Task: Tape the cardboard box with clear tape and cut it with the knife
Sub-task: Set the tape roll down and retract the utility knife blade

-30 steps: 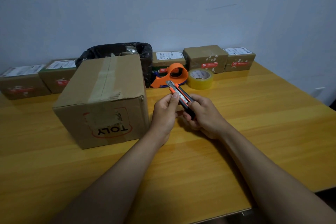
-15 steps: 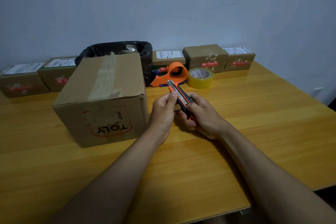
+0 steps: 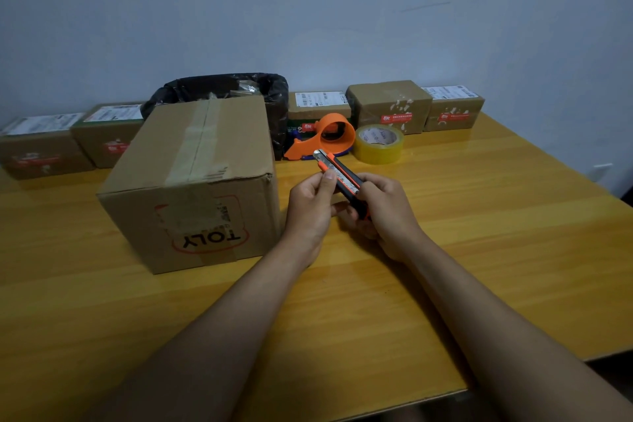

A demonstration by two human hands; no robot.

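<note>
A brown cardboard box [image 3: 191, 181] with tape along its top seam and an upside-down red "TOLY" mark stands left of centre on the wooden table [image 3: 479, 250]. Just right of it, both hands hold an orange and black utility knife [image 3: 339, 176], its tip pointing away toward the tape. My right hand [image 3: 383, 212] grips the handle end. My left hand [image 3: 310, 207] pinches the knife's middle with the thumb on the slider. A roll of clear yellowish tape [image 3: 378, 144] lies behind the knife, beside an orange tape dispenser [image 3: 325, 139].
A black-lined bin [image 3: 274, 103] stands behind the big box. Several small labelled parcels line the wall, among them one at the far left [image 3: 41, 147] and one at the far right [image 3: 452, 111]. The table's near edge runs bottom right.
Both hands with the knife have drifted slightly away from me toward the tape. The left thumb has shifted along the knife's slider. The box has not moved.
</note>
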